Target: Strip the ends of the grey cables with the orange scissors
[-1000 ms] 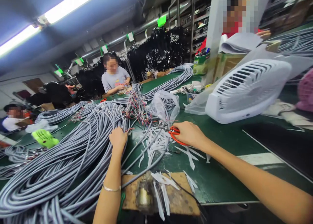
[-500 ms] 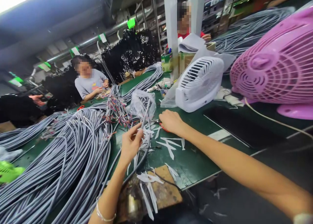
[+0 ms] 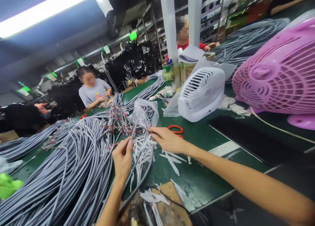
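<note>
My left hand [image 3: 123,158] is closed around a grey cable [image 3: 134,129] that rises from its fingers toward a clear plastic bag [image 3: 145,112]. My right hand [image 3: 167,139] pinches the cable's upper part, just right of the left hand. Red-handled scissors [image 3: 175,129] lie on the green table [image 3: 197,173] beside my right hand, not held. A big heap of grey cables [image 3: 69,167] fills the table's left side, with coloured wire ends [image 3: 118,116] showing. White paper strips [image 3: 145,150] are scattered under my hands.
A white fan [image 3: 201,93] and a pink fan [image 3: 278,71] stand on the right. A wooden block [image 3: 169,209] lies at the near table edge. A person in grey [image 3: 94,89] works across the table, another in red [image 3: 187,38] farther back. A green object [image 3: 8,185] sits at left.
My right hand has let go of the scissors, which now lie on the table, and moved left to the cable. My left hand lifted from the cable heap and holds one cable up.
</note>
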{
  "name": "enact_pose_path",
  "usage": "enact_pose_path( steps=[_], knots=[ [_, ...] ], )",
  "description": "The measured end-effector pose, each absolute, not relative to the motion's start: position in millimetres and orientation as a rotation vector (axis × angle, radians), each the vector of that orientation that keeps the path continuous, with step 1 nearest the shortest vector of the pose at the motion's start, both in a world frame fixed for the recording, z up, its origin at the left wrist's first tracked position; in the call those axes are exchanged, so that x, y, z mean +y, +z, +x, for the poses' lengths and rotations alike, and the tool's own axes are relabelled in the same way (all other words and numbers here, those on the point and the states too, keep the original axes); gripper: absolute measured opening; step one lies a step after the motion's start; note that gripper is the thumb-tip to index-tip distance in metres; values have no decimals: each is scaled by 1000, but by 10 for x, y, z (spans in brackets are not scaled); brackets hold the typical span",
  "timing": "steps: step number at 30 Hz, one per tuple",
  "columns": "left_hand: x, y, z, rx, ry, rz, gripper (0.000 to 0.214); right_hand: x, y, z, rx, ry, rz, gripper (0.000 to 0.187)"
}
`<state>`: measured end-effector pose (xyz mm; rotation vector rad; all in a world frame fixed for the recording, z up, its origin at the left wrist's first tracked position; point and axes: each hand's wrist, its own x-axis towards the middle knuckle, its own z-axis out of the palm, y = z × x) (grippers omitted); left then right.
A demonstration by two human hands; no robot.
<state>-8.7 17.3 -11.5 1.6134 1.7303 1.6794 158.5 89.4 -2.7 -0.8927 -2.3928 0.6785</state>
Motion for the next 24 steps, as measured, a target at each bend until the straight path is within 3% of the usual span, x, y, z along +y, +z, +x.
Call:
enact_pose_path(
  steps=[4, 6, 12, 24],
  knots=[
    [103, -107, -48, 1702, 1500, 1802, 29, 901, 25, 1621, -1696, 1065, -653, 16],
    [81, -99, -38, 1674, 1418, 1891, 28, 888, 28, 1625, -1572, 1144, -585, 26],
    [64, -62, 35, 1610, 1365, 1896, 26, 823, 60, 1616, -1502, 1296, -571, 41],
    [-75, -48, 255, 1666, 1473, 2019, 24, 689, 53, 1572, -1377, 1380, -474, 37]
  ],
)
